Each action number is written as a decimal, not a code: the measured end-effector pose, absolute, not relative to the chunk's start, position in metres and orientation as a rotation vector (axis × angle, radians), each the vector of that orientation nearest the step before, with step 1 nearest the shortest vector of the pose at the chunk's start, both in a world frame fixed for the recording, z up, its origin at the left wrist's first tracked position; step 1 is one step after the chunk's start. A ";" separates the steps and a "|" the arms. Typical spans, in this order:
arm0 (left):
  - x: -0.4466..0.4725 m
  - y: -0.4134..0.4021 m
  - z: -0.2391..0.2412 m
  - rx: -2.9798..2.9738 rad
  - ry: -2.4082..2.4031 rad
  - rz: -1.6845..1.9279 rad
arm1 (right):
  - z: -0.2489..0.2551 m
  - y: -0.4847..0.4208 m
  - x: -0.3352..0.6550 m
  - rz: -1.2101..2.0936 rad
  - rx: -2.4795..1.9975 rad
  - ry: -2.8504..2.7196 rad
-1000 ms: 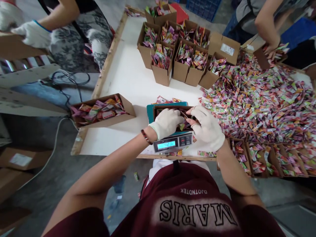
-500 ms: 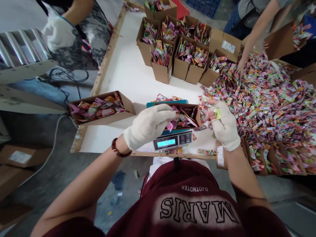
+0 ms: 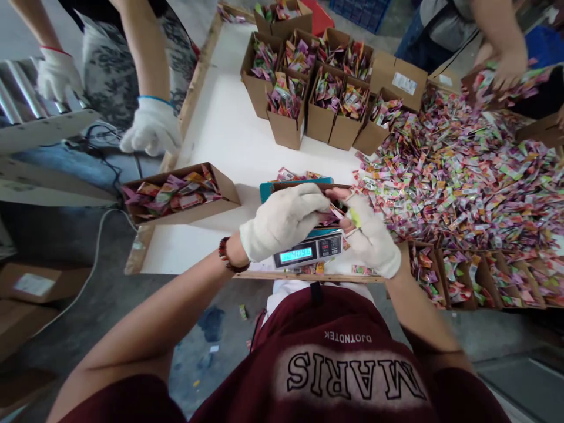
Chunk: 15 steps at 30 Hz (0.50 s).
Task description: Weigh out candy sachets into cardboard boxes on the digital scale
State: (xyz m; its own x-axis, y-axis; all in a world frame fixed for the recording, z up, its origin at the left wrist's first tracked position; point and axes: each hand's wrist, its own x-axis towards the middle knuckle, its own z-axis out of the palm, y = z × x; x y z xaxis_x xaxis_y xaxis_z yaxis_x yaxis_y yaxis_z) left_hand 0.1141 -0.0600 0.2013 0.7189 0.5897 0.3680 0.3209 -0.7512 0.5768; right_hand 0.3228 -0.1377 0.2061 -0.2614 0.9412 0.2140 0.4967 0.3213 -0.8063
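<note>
My left hand (image 3: pixel 288 216), in a white glove, is over the cardboard box (image 3: pixel 291 187) on the scale. Its fingers are curled together at the box's middle; anything in them is hidden. My right hand (image 3: pixel 372 238) is at the box's right end, its bare fingertips close to the left ones. A small yellow-green packet (image 3: pixel 355 217) shows in its curled fingers. Between the hands, colourful packets (image 3: pixel 337 211) lie in the box, mostly covered. The scale (image 3: pixel 321 248) has a teal platform and a lit blue display.
A filled box (image 3: pixel 185 214) stands to the left. Several filled boxes (image 3: pixel 286 138) are grouped at the back, others (image 3: pixel 458 302) along the right front edge. A large packet heap (image 3: pixel 476 176) covers the right. Across the table, a gloved co-worker's hand (image 3: pixel 152 129) hangs near the edge.
My right hand has moved left from the heap's edge to the box. My left hand has shifted slightly right. The co-worker's gloved hands at left have moved; another co-worker's hand has left the heap.
</note>
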 end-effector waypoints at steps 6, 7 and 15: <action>0.137 -0.071 0.215 2.081 0.671 1.078 | 0.212 -0.137 0.309 0.813 -1.223 -1.895; 0.138 -0.071 0.214 2.054 0.666 1.079 | 0.213 -0.138 0.310 0.802 -1.235 -1.898; 0.137 -0.071 0.213 2.026 0.650 1.096 | 0.215 -0.138 0.310 0.731 -1.253 -1.934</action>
